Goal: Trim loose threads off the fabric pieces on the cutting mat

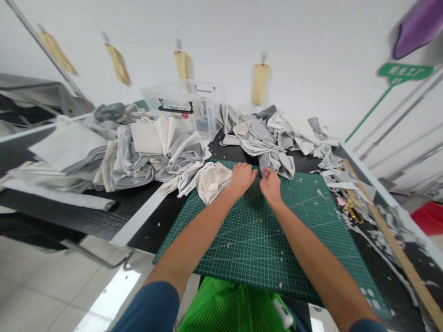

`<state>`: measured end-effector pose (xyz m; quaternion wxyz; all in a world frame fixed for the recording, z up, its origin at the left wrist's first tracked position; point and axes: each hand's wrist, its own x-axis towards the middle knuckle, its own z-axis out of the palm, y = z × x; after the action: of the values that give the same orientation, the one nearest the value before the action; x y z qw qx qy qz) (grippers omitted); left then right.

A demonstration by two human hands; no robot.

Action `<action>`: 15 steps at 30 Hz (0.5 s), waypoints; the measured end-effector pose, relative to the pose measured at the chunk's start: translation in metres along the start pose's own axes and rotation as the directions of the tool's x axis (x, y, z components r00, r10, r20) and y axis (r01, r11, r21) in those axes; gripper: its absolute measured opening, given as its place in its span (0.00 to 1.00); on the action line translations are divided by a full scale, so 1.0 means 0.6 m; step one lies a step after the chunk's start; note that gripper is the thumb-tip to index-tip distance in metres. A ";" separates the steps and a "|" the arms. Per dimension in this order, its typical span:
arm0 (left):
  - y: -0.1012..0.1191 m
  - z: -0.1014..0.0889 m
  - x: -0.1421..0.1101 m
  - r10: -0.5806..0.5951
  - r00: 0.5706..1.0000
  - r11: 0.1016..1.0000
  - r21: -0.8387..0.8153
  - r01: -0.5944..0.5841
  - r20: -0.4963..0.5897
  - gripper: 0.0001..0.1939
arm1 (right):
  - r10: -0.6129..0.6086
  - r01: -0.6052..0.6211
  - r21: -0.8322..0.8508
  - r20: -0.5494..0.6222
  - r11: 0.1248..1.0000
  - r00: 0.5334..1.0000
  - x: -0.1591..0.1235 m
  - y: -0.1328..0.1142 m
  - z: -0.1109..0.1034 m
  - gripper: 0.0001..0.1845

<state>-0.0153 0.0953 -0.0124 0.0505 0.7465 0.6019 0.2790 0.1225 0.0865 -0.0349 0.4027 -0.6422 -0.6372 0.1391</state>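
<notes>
My left hand is palm down near the far edge of the green cutting mat, its fingers stretched toward the right. Beside its wrist lies a folded beige cloth, partly covered by my forearm. My right hand is close by, with its fingertips pinched together at the near left edge of a crumpled grey cloth. That cloth hangs from the pile behind onto the mat. A small gap separates the two hands.
Fabric piles lie at left and back right. Behind stands a clear plastic box. Along the right are gold-handled scissors, a wooden strip and cloth scraps. Yellow gloves hang on the wall. A green mesh bag is below the table edge.
</notes>
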 end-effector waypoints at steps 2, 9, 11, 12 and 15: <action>0.026 0.018 0.022 -0.017 1.000 0.978 -0.208 0.021 0.023 0.19 | 0.006 -0.005 0.045 -0.030 0.999 1.000 0.008 0.009 -0.012 0.25; 0.056 0.079 0.071 -0.235 0.965 0.787 -0.560 0.258 0.114 0.05 | 0.008 -0.014 0.082 0.068 0.997 0.998 0.015 0.041 -0.022 0.28; 0.050 0.091 0.077 -0.304 0.944 0.697 -0.645 0.312 0.128 0.06 | 0.026 -0.029 0.089 0.035 0.996 0.999 0.013 0.049 -0.020 0.29; 0.046 0.097 0.079 -0.334 0.932 0.645 -0.687 0.334 0.139 0.06 | 0.036 -0.038 0.091 0.020 0.995 0.999 0.012 0.052 -0.019 0.30; 0.035 0.110 0.081 -0.393 0.896 0.433 -0.817 0.380 0.209 0.06 | 0.031 -0.036 0.084 0.053 0.996 0.998 0.014 0.060 -0.015 0.29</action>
<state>0.0406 0.1521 -0.0419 0.4616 0.4684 0.5461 0.5189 0.1554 0.0962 -0.0513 0.4108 -0.6313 -0.6300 0.1892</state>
